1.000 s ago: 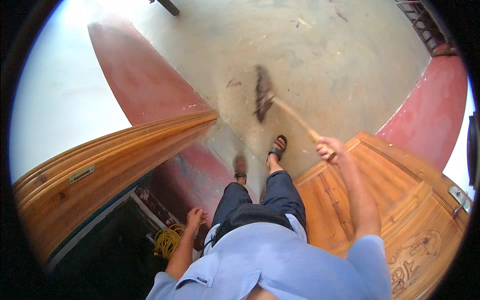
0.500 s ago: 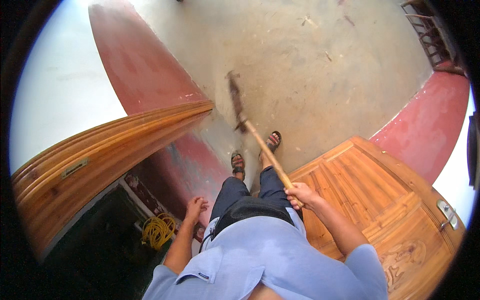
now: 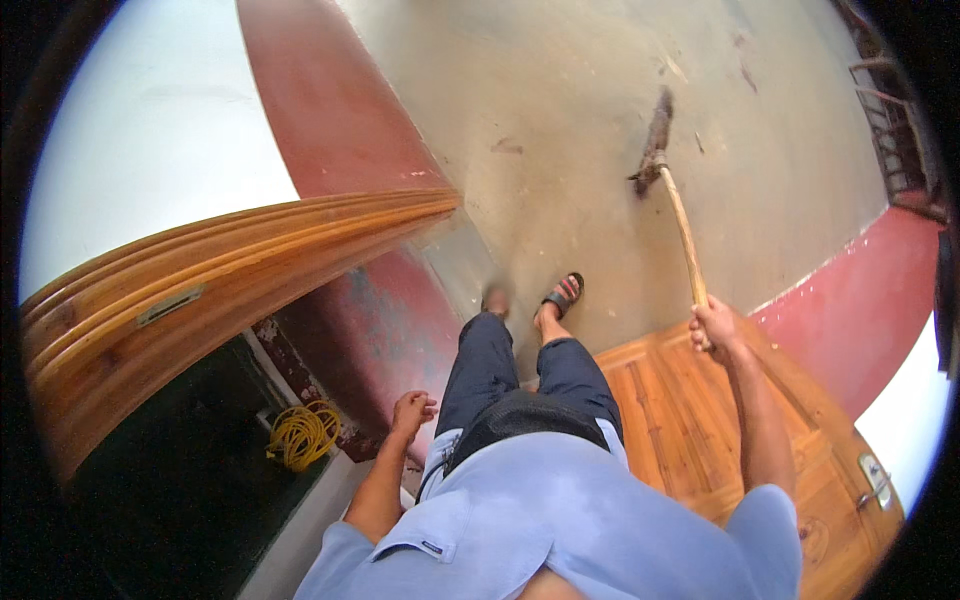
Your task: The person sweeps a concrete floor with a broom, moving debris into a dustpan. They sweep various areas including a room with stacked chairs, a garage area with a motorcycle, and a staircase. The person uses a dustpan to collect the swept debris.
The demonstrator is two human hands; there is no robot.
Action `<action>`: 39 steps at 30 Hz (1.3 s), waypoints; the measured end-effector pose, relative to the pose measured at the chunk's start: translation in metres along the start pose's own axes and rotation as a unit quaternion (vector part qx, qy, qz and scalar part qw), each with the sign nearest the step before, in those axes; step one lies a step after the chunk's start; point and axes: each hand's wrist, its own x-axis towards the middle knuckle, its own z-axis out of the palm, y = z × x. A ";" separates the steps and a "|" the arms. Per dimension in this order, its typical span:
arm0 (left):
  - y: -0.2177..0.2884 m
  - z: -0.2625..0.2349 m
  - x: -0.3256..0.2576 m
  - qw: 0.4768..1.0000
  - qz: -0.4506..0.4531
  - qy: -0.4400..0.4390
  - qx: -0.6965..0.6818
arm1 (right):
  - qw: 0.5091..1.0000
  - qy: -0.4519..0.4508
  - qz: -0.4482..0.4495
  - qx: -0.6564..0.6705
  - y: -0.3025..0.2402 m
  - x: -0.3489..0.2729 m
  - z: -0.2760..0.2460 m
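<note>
My right hand (image 3: pixel 712 325) grips the end of a wooden broom handle (image 3: pixel 684 235). The dark broom head (image 3: pixel 655 140) rests on the grey concrete floor (image 3: pixel 580 110), ahead and to the right of my sandalled feet (image 3: pixel 560 295). My left hand (image 3: pixel 412 410) hangs by my hip with its fingers loosely curled and nothing in it. I wear dark trousers and a light blue shirt.
An open wooden door leaf (image 3: pixel 220 270) stands at my left and another wooden door (image 3: pixel 700 430) at my right. Red painted wall bands (image 3: pixel 330 110) border the floor. A yellow coiled cord (image 3: pixel 303 433) lies in the dark room at lower left. Small debris dots the floor.
The broom has swung from straight ahead of my feet to the right, and my right hand has moved out to the right with it. My left hand stays by my hip.
</note>
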 end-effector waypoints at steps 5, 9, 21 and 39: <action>0.024 0.001 0.005 1.000 -0.017 0.000 0.006 | 0.995 -0.091 0.003 0.047 -0.020 -0.018 0.081; 0.068 -0.010 0.025 0.999 -0.001 -0.020 0.030 | 0.971 -0.236 0.040 0.019 -0.053 0.005 0.159; 0.193 -0.016 0.067 1.000 -0.002 -0.017 0.005 | 0.996 -0.021 0.054 0.067 -0.201 0.070 0.066; 0.326 0.078 0.050 0.996 0.040 0.029 -0.068 | 0.984 -0.146 -0.039 0.097 -0.337 0.179 0.123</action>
